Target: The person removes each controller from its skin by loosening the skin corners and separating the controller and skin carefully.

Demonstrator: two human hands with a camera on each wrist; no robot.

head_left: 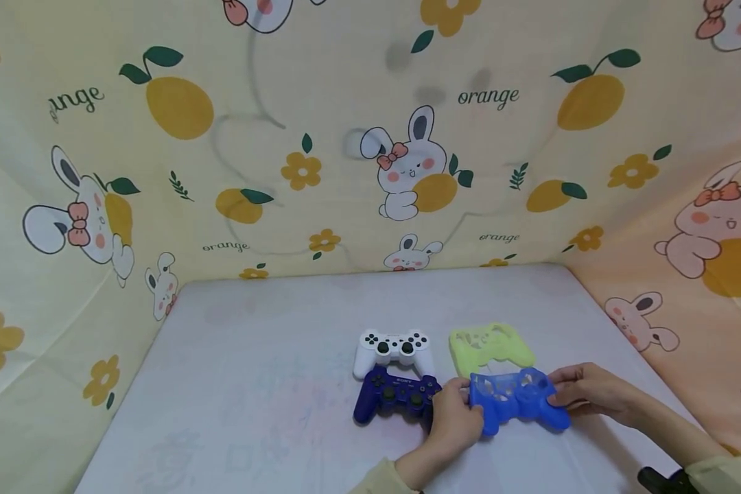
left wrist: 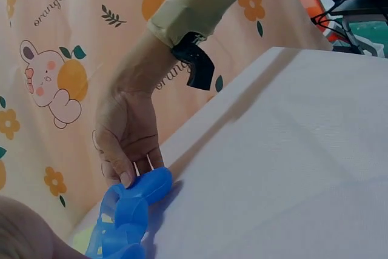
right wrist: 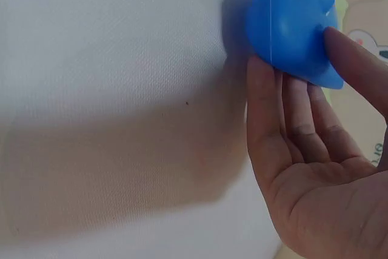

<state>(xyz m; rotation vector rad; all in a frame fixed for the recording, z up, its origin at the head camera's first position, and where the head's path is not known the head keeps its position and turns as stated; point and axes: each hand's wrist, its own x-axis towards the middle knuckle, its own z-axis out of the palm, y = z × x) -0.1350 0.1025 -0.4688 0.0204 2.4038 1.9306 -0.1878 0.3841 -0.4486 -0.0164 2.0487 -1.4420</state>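
Note:
A bright blue silicone controller cover with cut-out holes is held between both hands, low over the table. My left hand pinches its left end; in the left wrist view only a blurred edge of that hand shows. My right hand grips the cover's right handle, thumb on one side and fingers beneath. The right wrist view gives the rounded blue handle close up against the fingertips. Just left of my left hand lies a dark blue game controller, partly hidden by that hand.
Behind the dark controller sits a white game controller, the two close together. A lime-green controller cover lies behind the blue one. The white table is enclosed by a printed cloth at the back and sides.

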